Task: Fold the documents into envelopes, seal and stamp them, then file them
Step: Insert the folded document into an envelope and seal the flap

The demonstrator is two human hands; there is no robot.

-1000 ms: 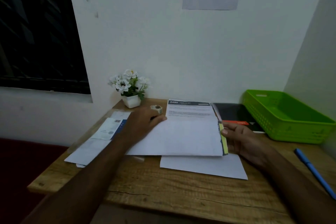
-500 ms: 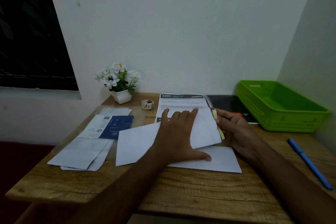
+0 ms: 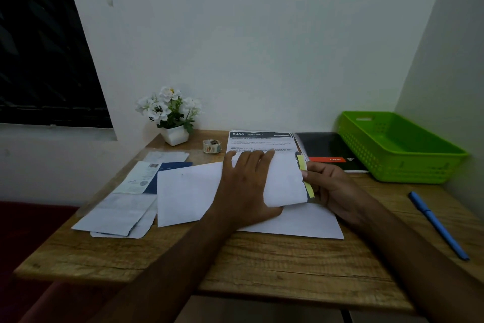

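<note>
Lying at the left of the rough wooden table (image 3: 262, 265), flat papers make a thin pile (image 3: 117, 215). Soft white flowers (image 3: 170, 110) and a small round tape roll (image 3: 211, 145) stand far back. The left hand (image 3: 246, 186) presses flat, fingers straight, on the smooth folded white paper (image 3: 188, 191) in the middle. The right hand (image 3: 332, 189) pinches its curled right edge. A holey green plastic basket (image 3: 387, 165) and a thin blue pen (image 3: 437, 225) sit right, by a plain white wall (image 3: 262, 60).

Quantity one each: green perforated plastic basket (image 3: 392, 165), blue pen (image 3: 437, 225), black notebook (image 3: 324, 147), small tape roll (image 3: 211, 145), white pot of white flowers (image 3: 175, 135), folded white sheet (image 3: 188, 191). Two hands are in view: left hand (image 3: 246, 191), right hand (image 3: 332, 186).
</note>
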